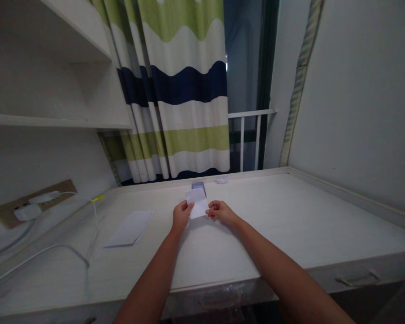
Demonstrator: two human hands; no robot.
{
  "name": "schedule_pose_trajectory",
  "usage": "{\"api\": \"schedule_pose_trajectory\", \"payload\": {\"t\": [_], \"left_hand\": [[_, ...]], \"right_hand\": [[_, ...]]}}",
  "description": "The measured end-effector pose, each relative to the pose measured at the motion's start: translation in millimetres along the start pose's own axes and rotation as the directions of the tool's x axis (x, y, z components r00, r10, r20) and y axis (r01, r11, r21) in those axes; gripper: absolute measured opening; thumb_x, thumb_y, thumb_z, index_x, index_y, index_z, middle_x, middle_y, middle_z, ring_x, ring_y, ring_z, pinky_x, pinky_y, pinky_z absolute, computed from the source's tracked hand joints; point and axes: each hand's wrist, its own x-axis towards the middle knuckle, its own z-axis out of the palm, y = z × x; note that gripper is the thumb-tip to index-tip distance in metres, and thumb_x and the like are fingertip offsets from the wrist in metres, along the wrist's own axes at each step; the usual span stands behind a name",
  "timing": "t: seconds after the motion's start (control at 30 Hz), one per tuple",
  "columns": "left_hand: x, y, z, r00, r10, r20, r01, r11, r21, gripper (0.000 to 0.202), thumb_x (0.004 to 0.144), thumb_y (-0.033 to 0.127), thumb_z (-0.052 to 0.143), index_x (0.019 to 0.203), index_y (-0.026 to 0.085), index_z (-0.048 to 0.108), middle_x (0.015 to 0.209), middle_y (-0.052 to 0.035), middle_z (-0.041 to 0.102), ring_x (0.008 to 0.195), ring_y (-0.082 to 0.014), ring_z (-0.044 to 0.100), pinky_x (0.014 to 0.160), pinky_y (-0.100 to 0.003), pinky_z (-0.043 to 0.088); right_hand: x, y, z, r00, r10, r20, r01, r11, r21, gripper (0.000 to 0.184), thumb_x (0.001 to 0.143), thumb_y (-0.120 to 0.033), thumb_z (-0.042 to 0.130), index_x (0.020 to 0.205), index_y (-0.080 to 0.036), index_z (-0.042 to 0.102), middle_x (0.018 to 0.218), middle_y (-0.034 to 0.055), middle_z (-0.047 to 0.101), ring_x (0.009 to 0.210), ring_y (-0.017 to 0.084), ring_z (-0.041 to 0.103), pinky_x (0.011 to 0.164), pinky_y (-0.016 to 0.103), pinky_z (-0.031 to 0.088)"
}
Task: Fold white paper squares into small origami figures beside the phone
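Both hands hold a small white piece of paper (198, 204) above the middle of the white desk (273, 211). My left hand (181, 215) pinches its left edge, thumb on top. At the lower right corner, the fingertips of my right hand (220, 211) are closed on the same paper. Just behind the paper stands or lies a small bluish stack (198, 185), partly hidden by it; its kind is unclear. A small crumpled white scrap (222, 181) lies near the desk's back edge.
White paper sheets (131, 228) lie on the left of the desk. A white cable (64, 246) runs from plugs in a wall socket (37, 202) across the left side. Shelves (54, 120) overhang the left. A striped curtain (192, 112) hangs behind, beside a white railing (242, 144).
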Motion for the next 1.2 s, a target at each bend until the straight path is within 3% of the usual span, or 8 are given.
{"api": "schedule_pose_trajectory", "payload": {"t": [0.13,0.37,0.57,1.2], "left_hand": [[0.2,-1.3,0.9,1.000,-0.016,0.013,0.016,1.000,-0.002,0.030,0.057,0.037,0.060,0.072,0.011,0.061,0.064,-0.0023,0.062,0.056,-0.0135,0.052,0.049,-0.021,0.037],[0.7,-5.9,3.0,0.987,-0.044,0.155,0.045,0.999,-0.003,0.032,0.053,0.039,0.063,0.066,0.010,0.061,0.056,-0.0016,0.059,0.053,-0.0138,0.052,0.049,-0.023,0.038],[0.5,-8.0,3.8,0.985,-0.041,0.169,0.045,0.999,-0.021,0.034,0.053,0.040,0.065,0.067,0.009,0.063,0.058,-0.0032,0.061,0.054,-0.0149,0.054,0.050,-0.024,0.039],[-1.1,-8.8,5.4,0.972,-0.081,0.223,0.093,0.995,-0.042,0.037,0.052,0.037,0.067,0.076,0.009,0.065,0.072,-0.0081,0.066,0.064,-0.0191,0.059,0.056,-0.027,0.043]], "right_hand": [[0.5,-0.3,0.6,1.000,0.023,0.007,-0.023,1.000,-0.006,0.031,0.054,-0.040,0.067,0.062,-0.015,0.051,0.050,-0.0031,0.054,0.045,0.008,0.048,0.046,0.021,0.036],[1.8,-0.9,-1.4,0.996,-0.026,-0.084,0.026,1.000,0.005,0.035,0.053,-0.044,0.067,0.053,-0.015,0.047,0.045,-0.0052,0.046,0.043,0.006,0.042,0.044,0.020,0.032],[4.1,0.8,-2.9,0.988,-0.042,-0.151,0.052,0.996,0.068,0.035,0.050,-0.044,0.068,0.062,-0.015,0.053,0.052,-0.0038,0.051,0.049,0.009,0.047,0.048,0.022,0.037],[4.2,-6.8,-5.7,0.962,-0.082,-0.259,0.110,0.989,0.098,0.028,0.049,-0.038,0.069,0.060,-0.015,0.058,0.057,0.0000,0.057,0.054,0.011,0.051,0.055,0.025,0.040]]}}
